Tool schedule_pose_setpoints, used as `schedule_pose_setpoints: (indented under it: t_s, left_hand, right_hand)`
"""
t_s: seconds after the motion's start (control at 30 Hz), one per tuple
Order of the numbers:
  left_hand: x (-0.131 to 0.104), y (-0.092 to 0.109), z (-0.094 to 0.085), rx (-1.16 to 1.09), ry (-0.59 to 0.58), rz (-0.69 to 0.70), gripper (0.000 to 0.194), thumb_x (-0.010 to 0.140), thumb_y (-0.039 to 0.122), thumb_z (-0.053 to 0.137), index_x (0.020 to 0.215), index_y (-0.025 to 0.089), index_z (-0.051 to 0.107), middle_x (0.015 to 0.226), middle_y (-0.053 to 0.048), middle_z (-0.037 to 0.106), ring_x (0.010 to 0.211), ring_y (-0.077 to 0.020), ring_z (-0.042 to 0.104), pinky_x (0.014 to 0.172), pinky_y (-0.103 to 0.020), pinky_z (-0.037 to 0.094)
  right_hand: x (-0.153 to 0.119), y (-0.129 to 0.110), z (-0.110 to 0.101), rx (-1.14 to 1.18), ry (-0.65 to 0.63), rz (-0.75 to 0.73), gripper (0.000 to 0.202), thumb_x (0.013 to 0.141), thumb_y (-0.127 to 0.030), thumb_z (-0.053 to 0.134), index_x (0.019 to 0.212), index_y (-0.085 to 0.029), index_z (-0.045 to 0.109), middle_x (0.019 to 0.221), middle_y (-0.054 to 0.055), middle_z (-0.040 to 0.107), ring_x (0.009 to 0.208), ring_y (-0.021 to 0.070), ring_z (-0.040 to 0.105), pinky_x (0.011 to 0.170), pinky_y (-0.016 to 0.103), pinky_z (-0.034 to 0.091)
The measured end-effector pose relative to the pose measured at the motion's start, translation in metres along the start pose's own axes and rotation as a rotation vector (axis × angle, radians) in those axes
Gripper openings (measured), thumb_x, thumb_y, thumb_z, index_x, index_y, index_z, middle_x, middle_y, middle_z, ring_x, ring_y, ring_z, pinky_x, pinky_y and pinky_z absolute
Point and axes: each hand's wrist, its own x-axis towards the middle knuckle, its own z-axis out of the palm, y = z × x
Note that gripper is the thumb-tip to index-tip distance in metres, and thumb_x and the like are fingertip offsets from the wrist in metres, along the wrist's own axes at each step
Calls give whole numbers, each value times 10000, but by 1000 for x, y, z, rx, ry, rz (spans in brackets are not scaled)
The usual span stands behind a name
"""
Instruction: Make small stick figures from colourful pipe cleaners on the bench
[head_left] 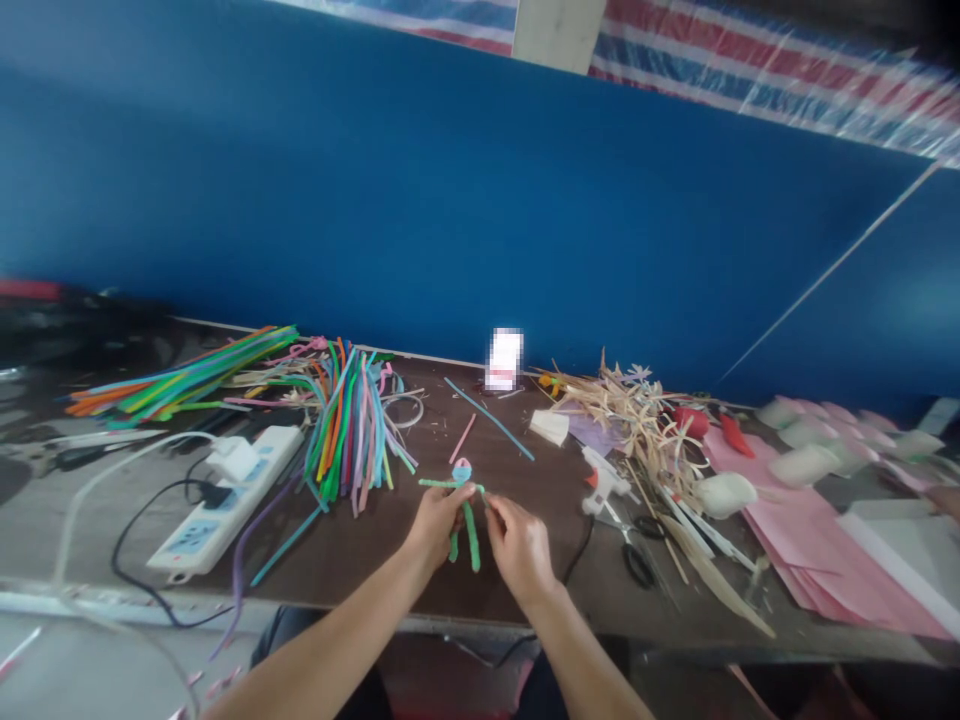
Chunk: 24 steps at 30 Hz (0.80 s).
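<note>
Above the front of the brown table I hold a small pipe-cleaner figure (472,545). It has green limbs and a light blue and pink head; one arm sticks out to the left and two legs hang down. My left hand (436,522) is closed around its body. Just to the right, my right hand (523,548) is pinched close to the end of the figure's other arm; whether the fingertips grip that arm is too small to make out. A short pink pipe cleaner (463,438) and a longer blue pipe cleaner (495,422) lie beyond my hands.
Left are bundled coloured pipe cleaners (352,425) and a white power strip (225,515) with cables. On the right lie a glue gun (602,482), black-handled scissors (637,562), dried straw-like strips (637,425) and pink sheets (817,540). A blue panel (450,200) stands behind the table.
</note>
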Motion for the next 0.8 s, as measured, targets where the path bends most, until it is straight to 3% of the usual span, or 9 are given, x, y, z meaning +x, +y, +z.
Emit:
schedule_pose_setpoints:
  t_s: [0.1, 0.27, 0.4, 0.5, 0.67, 0.8]
  left_hand:
    - [2, 2, -4, -21, -13, -33, 290, 558, 386, 637, 535, 140, 484, 407, 80, 363, 350, -28, 280, 367, -176, 190]
    - [6, 4, -14, -33, -96, -91, 289, 566, 377, 633, 504, 139, 481, 388, 81, 348, 330, -23, 255, 348, -177, 149]
    - [6, 7, -17, -31, -190, -127, 261, 555, 325, 648, 507, 132, 479, 399, 65, 399, 325, -15, 260, 345, -173, 135]
    - [2, 11, -15, -22, -246, -124, 238, 555, 297, 657, 528, 128, 492, 414, 46, 445, 354, -34, 354, 358, -168, 215]
    - [-5, 14, -7, 20, -316, -117, 211, 584, 290, 640, 599, 138, 494, 445, 32, 488, 452, -112, 535, 411, -188, 347]
    - [-6, 11, -1, 55, -279, -62, 220, 597, 303, 625, 629, 151, 469, 440, 56, 486, 295, -39, 370, 317, -165, 207]
  right_hand:
    - [2, 4, 10, 194, 21, 88, 236, 829, -208, 412, 960, -185, 608, 932, 66, 654, 834, 174, 606, 765, 271, 449]
    - [15, 11, 20, 414, -95, 264, 233, 807, -263, 417, 882, -160, 613, 721, 46, 640, 534, 142, 587, 501, 241, 474]
    - [26, 17, 11, 387, -165, 186, 201, 784, -239, 450, 836, -153, 623, 718, 33, 637, 598, 138, 589, 565, 231, 469]
    - [34, 20, -4, 336, -235, 106, 149, 761, -213, 489, 777, -156, 625, 742, 18, 641, 689, 134, 582, 642, 216, 448]
    - [46, 20, -29, 199, -333, 44, 106, 724, -167, 522, 729, -166, 627, 693, -10, 645, 655, 114, 575, 612, 190, 409]
    - [46, 11, -36, 43, -275, 66, 114, 718, -157, 521, 761, -185, 623, 740, 15, 654, 708, 140, 584, 654, 215, 381]
